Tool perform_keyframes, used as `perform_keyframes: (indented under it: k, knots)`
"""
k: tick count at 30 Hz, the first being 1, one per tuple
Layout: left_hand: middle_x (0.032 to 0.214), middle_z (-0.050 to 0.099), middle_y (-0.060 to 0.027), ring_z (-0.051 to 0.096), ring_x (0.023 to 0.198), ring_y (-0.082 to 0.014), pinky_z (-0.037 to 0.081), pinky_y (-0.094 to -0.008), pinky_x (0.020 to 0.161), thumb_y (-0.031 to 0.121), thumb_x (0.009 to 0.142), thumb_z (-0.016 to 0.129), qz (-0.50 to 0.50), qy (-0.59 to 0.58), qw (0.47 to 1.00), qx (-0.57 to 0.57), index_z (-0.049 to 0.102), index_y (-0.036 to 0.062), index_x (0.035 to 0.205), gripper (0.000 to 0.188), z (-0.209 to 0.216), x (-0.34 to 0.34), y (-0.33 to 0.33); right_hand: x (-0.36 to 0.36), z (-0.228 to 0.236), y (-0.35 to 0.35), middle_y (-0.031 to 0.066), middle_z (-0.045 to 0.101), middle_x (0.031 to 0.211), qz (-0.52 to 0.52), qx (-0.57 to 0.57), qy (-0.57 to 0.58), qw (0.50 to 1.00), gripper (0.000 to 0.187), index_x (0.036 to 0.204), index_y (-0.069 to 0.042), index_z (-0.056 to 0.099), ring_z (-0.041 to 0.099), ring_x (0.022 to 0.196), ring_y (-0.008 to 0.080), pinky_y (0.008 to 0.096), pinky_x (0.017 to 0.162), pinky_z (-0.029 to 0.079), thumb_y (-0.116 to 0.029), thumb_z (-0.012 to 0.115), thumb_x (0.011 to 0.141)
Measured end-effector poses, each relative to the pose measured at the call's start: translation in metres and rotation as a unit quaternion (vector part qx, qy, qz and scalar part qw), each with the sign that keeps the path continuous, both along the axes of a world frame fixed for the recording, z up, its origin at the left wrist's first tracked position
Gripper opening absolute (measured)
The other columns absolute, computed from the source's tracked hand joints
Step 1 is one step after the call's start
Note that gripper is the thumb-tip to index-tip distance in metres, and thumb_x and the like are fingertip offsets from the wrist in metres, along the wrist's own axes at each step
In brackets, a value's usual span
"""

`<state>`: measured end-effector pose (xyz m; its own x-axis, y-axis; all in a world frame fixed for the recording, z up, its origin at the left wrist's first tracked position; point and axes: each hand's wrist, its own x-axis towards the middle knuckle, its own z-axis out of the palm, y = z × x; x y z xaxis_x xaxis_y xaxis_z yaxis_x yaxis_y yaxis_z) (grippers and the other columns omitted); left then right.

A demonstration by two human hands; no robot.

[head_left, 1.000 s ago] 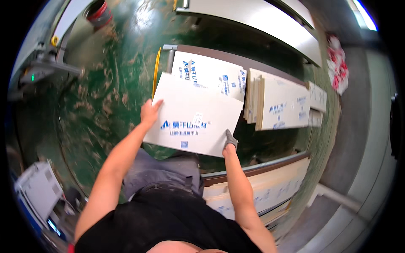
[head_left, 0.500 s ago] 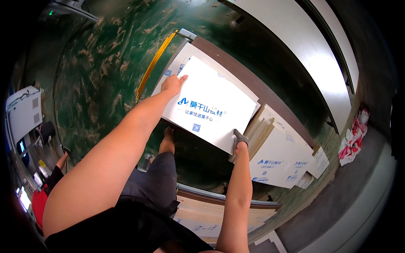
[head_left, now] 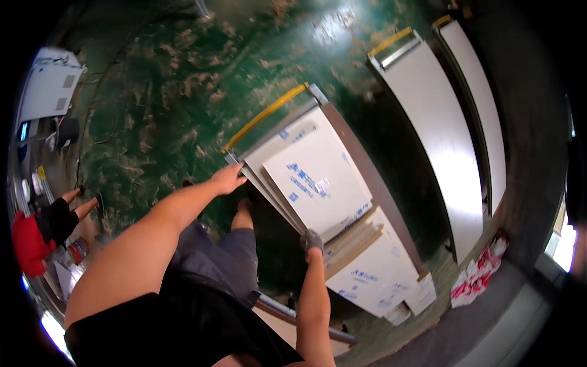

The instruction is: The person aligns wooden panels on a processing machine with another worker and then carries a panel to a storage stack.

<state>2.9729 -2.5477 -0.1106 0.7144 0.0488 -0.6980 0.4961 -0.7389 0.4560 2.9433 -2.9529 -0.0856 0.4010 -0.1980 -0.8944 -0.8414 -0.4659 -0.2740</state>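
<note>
A white board (head_left: pixel 321 177) with blue print lies flat, slightly askew, on a stack of pale boards (head_left: pixel 251 158) whose edges show beneath it. My bare left hand (head_left: pixel 229 178) is at the stack's left corner, fingers and thumb apart, touching or just beside the edge. My right hand (head_left: pixel 312 241), in a grey glove, is at the near right corner of the stack, against the board edges. How its fingers are bent there is not clear. Neither hand is on the printed face of the top board.
Beside the right hand lies a second stack of printed boards (head_left: pixel 373 269). A yellow bar (head_left: pixel 266 117) edges the rack's far end. Two long pale surfaces (head_left: pixel 434 147) stand to the right. A person in red (head_left: pixel 30 244) is at the left; a red-and-white cloth bundle (head_left: pixel 480 272) lies right.
The top board, gripped by both hands before, now lies on the stack, released. Both hands have moved to the stack's near edge. The view has shifted, showing more of the far floor.
</note>
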Motion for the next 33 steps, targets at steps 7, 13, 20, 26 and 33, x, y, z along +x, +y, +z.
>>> perform_keyframes:
  k: [7,13,20,26,33]
  knots:
    - [0.120,0.069,-0.0148,0.068,0.099,-0.0322,0.054,-0.0427,0.088,0.017,0.085,0.069,0.259,-0.117,0.958,-0.030,0.052,0.0089,0.140,0.059,0.044,-0.125,0.153,-0.079,-0.067,0.062,0.0118,0.068,0.106,0.527,-0.048,-0.162,0.833,0.020,0.099,-0.011,0.065,0.063,0.107,0.0321,0.0460,0.096,0.050,-0.029,0.065,0.088]
    - [0.118,0.063,-0.0073,0.067,0.080,-0.0121,0.055,-0.0314,0.077,0.000,0.088,0.062,0.349,-0.423,0.820,-0.162,0.043,0.0127,0.151,0.067,0.195,-0.119,0.262,-0.036,-0.077,0.168,0.0061,0.061,0.083,0.139,0.194,0.118,0.964,0.019,0.078,-0.014,0.051,0.057,0.076,0.0214,0.0406,0.064,0.048,-0.024,0.059,0.091]
    - [0.118,0.066,-0.0102,0.069,0.079,-0.0221,0.055,-0.0326,0.069,0.002,0.082,0.062,0.118,-0.777,0.598,0.160,0.046,0.0077,0.148,0.068,0.431,-0.208,0.404,0.047,-0.041,0.343,0.0026,0.050,0.061,-0.017,0.092,0.069,0.993,0.031,0.074,-0.017,0.047,0.042,0.046,0.0199,0.0312,0.042,0.036,-0.031,0.057,0.100]
    - [0.105,0.072,-0.0103,0.066,0.068,-0.0208,0.050,-0.0283,0.054,0.005,0.084,0.063,0.148,-0.855,0.412,0.279,0.058,0.0057,0.124,0.040,0.573,-0.361,0.443,0.147,-0.072,0.507,0.0098,0.054,0.083,0.464,0.021,0.012,0.886,0.023,0.096,-0.013,0.057,0.048,0.070,0.0277,0.0394,0.063,0.043,-0.036,0.055,0.100]
    - [0.103,0.073,-0.0104,0.058,0.062,-0.0181,0.047,-0.0248,0.052,0.042,0.100,0.051,0.095,-0.789,0.332,0.508,0.033,0.0255,0.148,0.054,0.576,-0.424,0.510,0.157,-0.062,0.747,0.0066,0.059,0.073,0.572,0.039,-0.125,0.810,0.042,0.082,-0.008,0.065,0.048,0.066,0.0214,0.0444,0.062,0.041,-0.042,0.049,0.101]
